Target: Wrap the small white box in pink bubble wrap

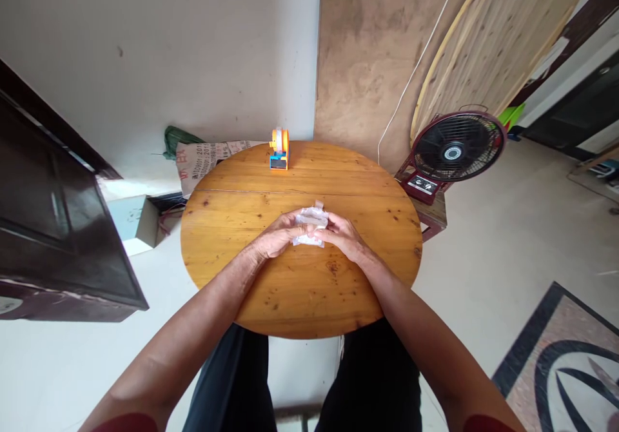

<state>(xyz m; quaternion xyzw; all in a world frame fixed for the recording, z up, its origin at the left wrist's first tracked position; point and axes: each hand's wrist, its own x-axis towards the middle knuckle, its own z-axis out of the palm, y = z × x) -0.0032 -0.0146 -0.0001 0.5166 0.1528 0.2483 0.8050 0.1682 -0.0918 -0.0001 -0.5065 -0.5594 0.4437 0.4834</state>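
Note:
A small white, partly see-through packet [310,216] is held between both hands over the middle of the round wooden table [309,303]. My left hand [280,234] grips its left side, with the thumb across its front. On the right side my right hand [342,233] holds it, thumb and fingers closed on the edge. The two thumbs meet near the packet's centre. A small tab sticks up from its top edge. What the packet contains cannot be made out.
An orange and blue tape dispenser [279,151] stands at the table's far edge. A dark red fan [452,151] is on a low stand at the right. Behind the table's left side lie a printed sack [193,161] and a pale box [133,219]. A wall rises behind.

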